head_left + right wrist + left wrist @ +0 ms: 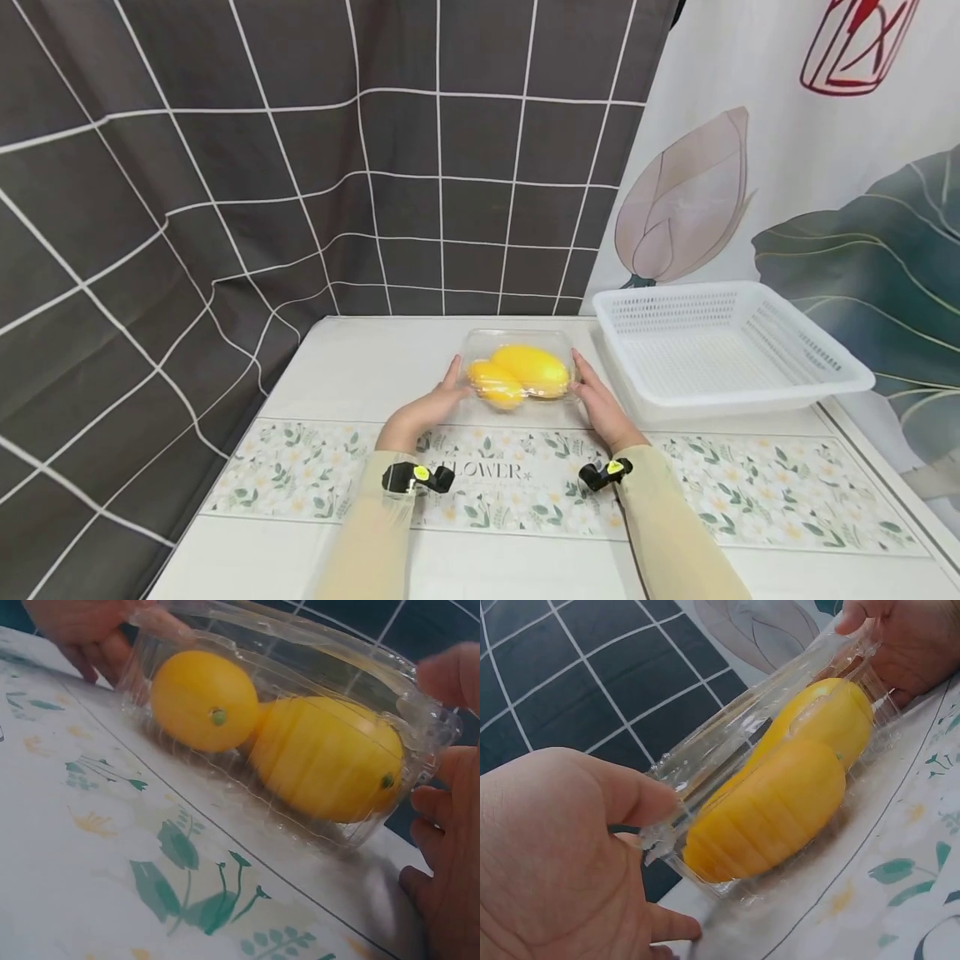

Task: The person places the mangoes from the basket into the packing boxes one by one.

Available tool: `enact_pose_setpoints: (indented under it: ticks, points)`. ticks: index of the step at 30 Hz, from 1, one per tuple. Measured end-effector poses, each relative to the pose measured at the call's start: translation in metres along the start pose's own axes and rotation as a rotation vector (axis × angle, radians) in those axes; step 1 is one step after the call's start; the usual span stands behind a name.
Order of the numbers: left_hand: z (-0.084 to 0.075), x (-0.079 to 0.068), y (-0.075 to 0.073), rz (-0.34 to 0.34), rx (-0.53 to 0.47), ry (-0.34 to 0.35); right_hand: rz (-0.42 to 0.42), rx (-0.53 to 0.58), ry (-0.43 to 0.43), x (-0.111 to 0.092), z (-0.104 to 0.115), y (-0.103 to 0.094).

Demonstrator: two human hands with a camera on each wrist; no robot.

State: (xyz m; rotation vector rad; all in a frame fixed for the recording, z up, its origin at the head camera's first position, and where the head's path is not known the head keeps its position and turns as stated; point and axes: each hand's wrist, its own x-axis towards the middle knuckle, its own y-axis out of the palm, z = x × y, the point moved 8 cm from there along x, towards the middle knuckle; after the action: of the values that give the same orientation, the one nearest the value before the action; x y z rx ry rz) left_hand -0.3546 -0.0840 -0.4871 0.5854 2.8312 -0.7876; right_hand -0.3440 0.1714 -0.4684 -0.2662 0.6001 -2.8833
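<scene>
A clear plastic box (551, 338) stands on the table in front of me, with two yellow mango-like fruits, a larger one (532, 369) and a smaller one (495, 385), inside. My left hand (426, 412) grips its left end; in the left wrist view the thumb presses the rim and the other fingers are lower, partly hidden. At the opposite end my right hand (603, 410) holds the box, thumb at the upper edge and fingers curled against the side in the right wrist view. Clear plastic covers the fruits; whether the lid is fastened I cannot tell.
A white plastic basket (637, 392) with perforated sides stands to the right of the box. Across the white table (315, 375) runs a flower-printed band (300, 467). A dark checked curtain (480, 208) hangs behind and to the left.
</scene>
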Motion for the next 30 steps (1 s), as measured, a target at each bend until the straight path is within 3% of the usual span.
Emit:
enact_pose_setpoints:
  ticks: [5,8,15,22,30]
  points:
    - [0.013,-0.005,-0.003,-0.054,0.000,-0.110,-0.028,-0.012,0.042,0.009,-0.028,-0.002]
    - [0.019,-0.006,-0.002,-0.068,-0.011,-0.144,-0.060,-0.011,0.051,0.008,-0.029,-0.004]
    - [0.019,-0.005,0.001,-0.093,-0.026,-0.078,-0.092,-0.074,0.086,0.003,-0.030,-0.006]
    - [0.025,-0.007,0.007,-0.135,-0.088,-0.116,-0.123,-0.209,0.064,0.001,-0.026,-0.007]
    - [0.017,-0.002,0.012,-0.186,0.110,-0.040,-0.184,-0.419,0.020,-0.005,-0.018,-0.001]
